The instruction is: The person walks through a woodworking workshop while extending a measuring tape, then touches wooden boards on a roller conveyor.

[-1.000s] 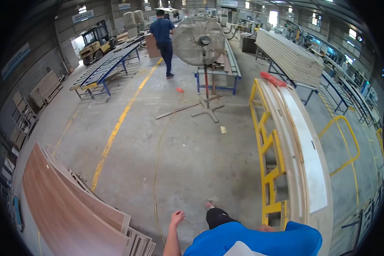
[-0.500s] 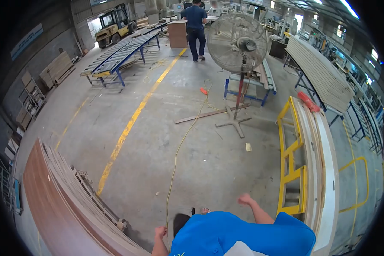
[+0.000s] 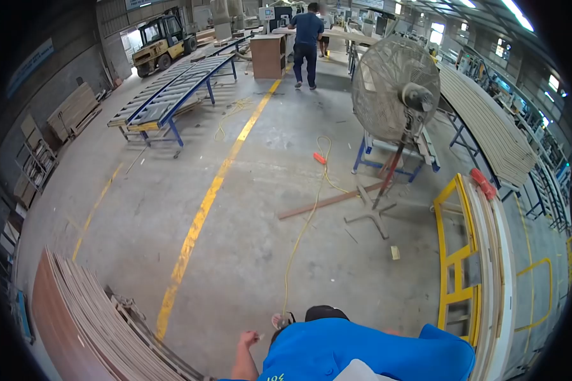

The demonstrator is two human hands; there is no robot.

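A: What do our hands have hold of?
B: Our left hand (image 3: 250, 338) is out at the near left with its fingers loosely curled. We see no panel or board in it, but it is too small to rule out something slight between the fingertips. Our right hand (image 3: 393, 332) is nearly all hidden behind the blue shirt (image 3: 362, 352); only a sliver of skin shows, so we cannot tell its grip.

A: Where are the pieces nearest us?
B: The stacked panels (image 3: 95, 324) are at the near left, face to face with their edges showing, apart from our left hand. At the near right, the long boards (image 3: 492, 254) lie along the yellow frame (image 3: 459, 295), on the side of our right hand. The yellow cord (image 3: 297, 241) runs over the floor from near our feet to an orange connector (image 3: 319, 158) farther off.

A: How far along are we?
B: The panels are gathered in one pile and the boards are laid along their frame; that much is done. We judge that we are between pieces of handling, since no panel or board is seen in hand. Nothing shows which of them are finished and which are left to work.
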